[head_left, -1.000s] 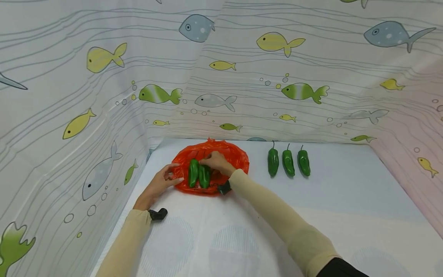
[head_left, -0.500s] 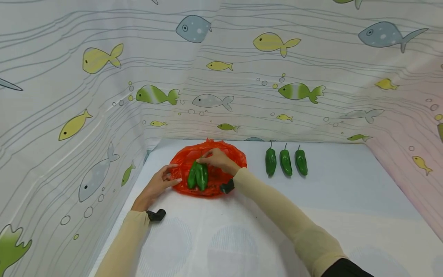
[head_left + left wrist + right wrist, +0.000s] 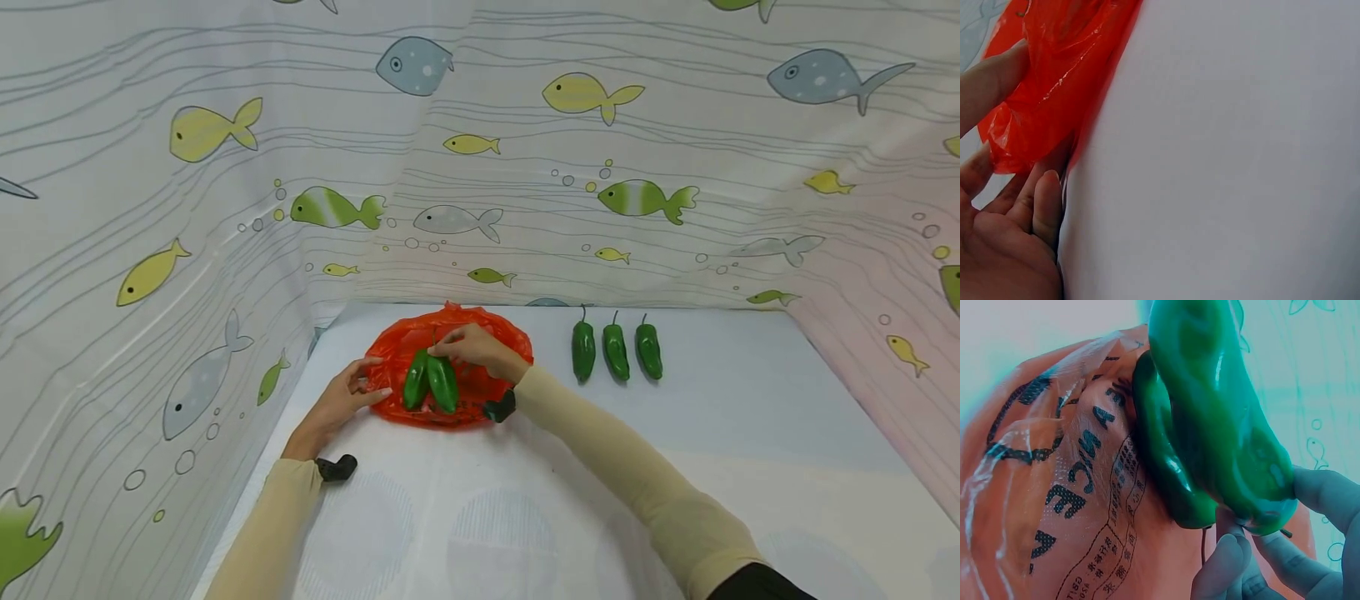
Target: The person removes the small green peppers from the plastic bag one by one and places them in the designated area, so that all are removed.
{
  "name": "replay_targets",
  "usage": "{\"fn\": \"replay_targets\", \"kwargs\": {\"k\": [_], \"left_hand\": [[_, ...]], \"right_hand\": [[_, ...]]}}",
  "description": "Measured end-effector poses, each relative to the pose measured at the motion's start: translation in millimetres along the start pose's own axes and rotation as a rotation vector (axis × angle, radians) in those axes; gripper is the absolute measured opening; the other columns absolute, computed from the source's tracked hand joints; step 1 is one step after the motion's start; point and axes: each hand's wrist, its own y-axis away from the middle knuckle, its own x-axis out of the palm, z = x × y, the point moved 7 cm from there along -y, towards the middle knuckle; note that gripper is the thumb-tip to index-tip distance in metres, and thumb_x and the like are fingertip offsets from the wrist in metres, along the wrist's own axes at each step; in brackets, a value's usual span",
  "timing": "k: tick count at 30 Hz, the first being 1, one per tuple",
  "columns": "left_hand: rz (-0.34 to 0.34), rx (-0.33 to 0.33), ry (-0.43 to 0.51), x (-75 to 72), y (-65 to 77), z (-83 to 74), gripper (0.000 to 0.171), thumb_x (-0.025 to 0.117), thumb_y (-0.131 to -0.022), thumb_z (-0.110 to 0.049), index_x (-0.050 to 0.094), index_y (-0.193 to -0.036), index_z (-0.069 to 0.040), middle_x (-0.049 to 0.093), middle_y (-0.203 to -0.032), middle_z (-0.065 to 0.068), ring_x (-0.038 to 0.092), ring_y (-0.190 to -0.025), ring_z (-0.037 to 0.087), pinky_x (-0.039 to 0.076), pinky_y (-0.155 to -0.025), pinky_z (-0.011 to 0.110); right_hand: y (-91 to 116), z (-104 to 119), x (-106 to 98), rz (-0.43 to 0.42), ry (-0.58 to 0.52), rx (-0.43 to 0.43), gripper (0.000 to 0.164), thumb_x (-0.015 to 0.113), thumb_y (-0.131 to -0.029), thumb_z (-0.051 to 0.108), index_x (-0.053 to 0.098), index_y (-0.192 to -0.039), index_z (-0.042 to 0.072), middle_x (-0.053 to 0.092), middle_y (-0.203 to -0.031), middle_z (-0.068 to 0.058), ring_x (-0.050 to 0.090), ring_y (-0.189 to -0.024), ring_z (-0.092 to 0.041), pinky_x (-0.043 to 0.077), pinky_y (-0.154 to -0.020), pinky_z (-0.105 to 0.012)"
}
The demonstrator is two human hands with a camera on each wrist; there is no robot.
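Item 1: held pepper [image 3: 444,387], green. Half a second ago you had it hanging close to upright against its neighbour; now its lower end has swung out to the right, leaving the two peppers' tops close together and their lower ends apart. Location: over the red bag; whether it touches the plastic below cannot be told. Finish: glossy, smooth, long body with shallow dents. Your right hand [image 3: 480,346] has its fingers pinched on the stem end.

Item 2: second pepper [image 3: 416,382], green, glossy, leaning in the bag to the left of item 1.

Item 3: red bag [image 3: 476,390], thin, shiny, crumpled plastic, spread on the white worktop [image 3: 720,417]. Your left hand [image 3: 341,402] stays at its left edge, fingers loosely curved and touching the plastic; whether they pinch it, you cannot tell.

Item 4: row of three peppers [image 3: 616,352], green, stems pointing away from you, on the worktop well right of the bag; unmoved.

Markings: black lettering [image 3: 1062,503] on the bag, "A NICE" readable; neighbouring letters are partly hidden, and smaller Chinese characters are too skewed to read.
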Motion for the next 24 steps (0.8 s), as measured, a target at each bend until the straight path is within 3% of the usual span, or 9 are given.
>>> {"fn": "replay_targets", "kwargs": {"k": [6, 12, 24], "left_hand": [[-0.006, 0.017, -0.007, -1.8, -5.7, 9.7, 0.072, 0.08, -0.092, -0.025, 0.043, -0.153, -0.016, 0.043, -0.138, 0.014, 0.042, -0.103, 0.026, 0.037, -0.074, 0.03], [-0.009, 0.007, 0.0, -0.7, -5.0, 8.9, 0.072, 0.081, -0.091, -0.025, 0.044, -0.153, -0.016, 0.042, -0.134, 0.014, 0.041, -0.103, 0.026, 0.037, -0.073, 0.03], [-0.012, 0.004, -0.001, -1.3, -6.6, 10.2, 0.072, 0.081, -0.092, -0.025, 0.044, -0.153, -0.016, 0.042, -0.123, 0.013, 0.041, -0.097, 0.024, 0.034, -0.068, 0.029]], "right_hand": [[8, 0, -4, 0.022, 0.026, 0.005, 0.028, 0.075, -0.095, 0.038, 0.078, -0.11, 0.015, 0.071, -0.105, -0.002, 0.063, -0.101, -0.027, 0.055, -0.087, -0.042], [11, -2, -8, 0.03, 0.041, -0.022, 0.028, 0.075, -0.094, 0.039, 0.078, -0.111, 0.017, 0.072, -0.105, -0.001, 0.062, -0.107, -0.035, 0.053, -0.09, -0.048], [21, 3, -22, -0.022, 0.062, -0.036, 0.032, 0.077, -0.092, 0.043, 0.077, -0.113, 0.019, 0.064, -0.119, -0.002, 0.059, -0.106, -0.026, 0.053, -0.094, -0.049]]}}
